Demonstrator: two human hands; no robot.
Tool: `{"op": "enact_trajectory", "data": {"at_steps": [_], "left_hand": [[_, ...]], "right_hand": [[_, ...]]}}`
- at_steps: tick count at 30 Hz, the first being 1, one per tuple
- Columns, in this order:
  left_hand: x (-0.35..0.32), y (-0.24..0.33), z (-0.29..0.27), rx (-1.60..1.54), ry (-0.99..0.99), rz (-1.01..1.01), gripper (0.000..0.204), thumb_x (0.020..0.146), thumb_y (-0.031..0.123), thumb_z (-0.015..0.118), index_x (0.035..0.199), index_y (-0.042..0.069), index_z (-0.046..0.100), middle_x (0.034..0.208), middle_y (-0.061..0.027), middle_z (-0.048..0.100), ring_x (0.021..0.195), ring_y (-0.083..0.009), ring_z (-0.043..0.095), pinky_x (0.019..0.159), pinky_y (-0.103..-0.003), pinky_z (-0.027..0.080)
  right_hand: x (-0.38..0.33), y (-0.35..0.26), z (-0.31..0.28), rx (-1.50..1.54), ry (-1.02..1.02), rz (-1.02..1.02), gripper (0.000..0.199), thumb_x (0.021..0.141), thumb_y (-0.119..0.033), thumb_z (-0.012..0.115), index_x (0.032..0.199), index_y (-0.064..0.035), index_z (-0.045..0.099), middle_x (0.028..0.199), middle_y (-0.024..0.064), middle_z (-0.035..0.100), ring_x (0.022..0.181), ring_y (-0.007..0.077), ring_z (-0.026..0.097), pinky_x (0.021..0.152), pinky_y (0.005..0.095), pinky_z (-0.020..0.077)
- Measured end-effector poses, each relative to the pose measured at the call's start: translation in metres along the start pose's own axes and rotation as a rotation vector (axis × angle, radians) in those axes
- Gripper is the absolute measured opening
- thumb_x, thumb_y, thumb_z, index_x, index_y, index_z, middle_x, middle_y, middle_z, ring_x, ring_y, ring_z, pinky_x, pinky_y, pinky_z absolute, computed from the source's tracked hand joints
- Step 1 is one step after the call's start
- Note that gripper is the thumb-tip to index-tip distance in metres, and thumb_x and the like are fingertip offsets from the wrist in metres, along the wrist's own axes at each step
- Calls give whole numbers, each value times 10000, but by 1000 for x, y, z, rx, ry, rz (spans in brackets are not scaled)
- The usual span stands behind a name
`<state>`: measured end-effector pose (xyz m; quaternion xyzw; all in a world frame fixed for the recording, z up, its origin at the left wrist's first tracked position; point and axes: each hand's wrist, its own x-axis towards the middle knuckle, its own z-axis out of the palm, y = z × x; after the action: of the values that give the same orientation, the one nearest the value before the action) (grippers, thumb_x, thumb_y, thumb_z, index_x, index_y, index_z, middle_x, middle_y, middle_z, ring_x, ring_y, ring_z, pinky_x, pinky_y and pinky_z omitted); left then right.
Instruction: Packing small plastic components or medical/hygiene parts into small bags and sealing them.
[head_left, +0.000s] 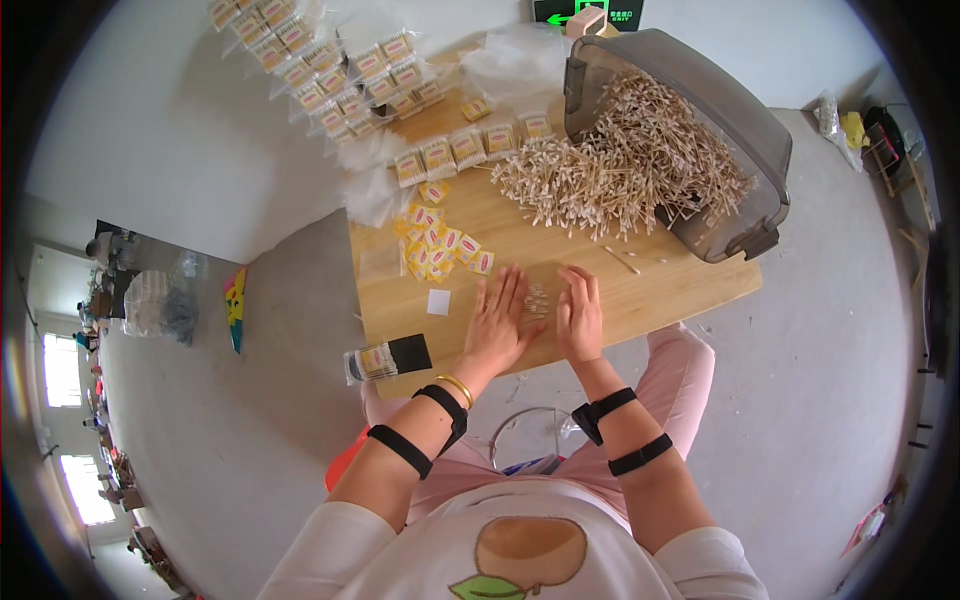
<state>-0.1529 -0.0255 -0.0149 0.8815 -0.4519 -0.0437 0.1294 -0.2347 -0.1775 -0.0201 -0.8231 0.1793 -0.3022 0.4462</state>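
The person's left hand (499, 322) lies flat on the wooden tabletop (690, 285), fingers extended and grasping nothing; the right hand (580, 312) stands opposite, fingers loosely bent, its grip impossible to tell; a small group of cotton swabs (536, 300) lies between them; beyond, a swab heap (630, 150) spills from a tipped grey translucent bin (690, 70); yellow-and-white labels (435, 240) and a white square card (438, 302) lie to the left.

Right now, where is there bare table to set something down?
Bare table lies right of the right hand, nearer than the stray swabs, and in a strip between the yellow cards and the swab pile. Crowded: the packet row and the mouth of the tipped bin.
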Motion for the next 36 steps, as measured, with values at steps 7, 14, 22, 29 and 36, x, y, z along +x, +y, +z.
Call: {"op": "enact_trajectory", "data": {"at_steps": [7,14,22,29,36], "left_hand": [[-18,-14,-8,-429,214,-46,839,1026,450,471,1602,-24,86,1672,-232,123,1552,-415,96,1257,-505,120],[-5,-9,15,-696,247,-48,757,1053,406,357,1601,-34,76,1676,-241,92,1561,-401,52,1265,-473,80],[-5,-10,-3,-686,394,-140,723,1044,370,339,1605,-20,103,1668,-244,140,1558,-409,75,1257,-520,55],[-2,8,3,74,-42,28,827,1015,543,409,1603,13,171,1663,-162,230,1561,-313,158,1246,-578,44],[4,16,-19,-95,89,0,849,1018,568,403,1610,15,148,1669,-171,210,1565,-312,139,1235,-590,-21]], "right_hand": [[3,5,-2,120,-6,80,369,922,-40,458,1271,8,565,1298,234,551,1200,413,546,1017,444,448],[5,-13,40,237,-126,35,395,942,-63,426,1309,25,543,1367,259,513,1315,438,474,1114,444,390],[16,10,3,258,73,79,441,891,-17,374,1275,34,584,1354,216,563,1344,373,485,1135,419,362],[10,17,-17,130,80,108,425,896,-17,388,1262,11,601,1321,220,576,1301,373,515,1119,413,378],[10,24,-18,93,32,90,427,899,-48,433,1295,7,581,1378,239,538,1305,403,506,1118,434,385]]}}
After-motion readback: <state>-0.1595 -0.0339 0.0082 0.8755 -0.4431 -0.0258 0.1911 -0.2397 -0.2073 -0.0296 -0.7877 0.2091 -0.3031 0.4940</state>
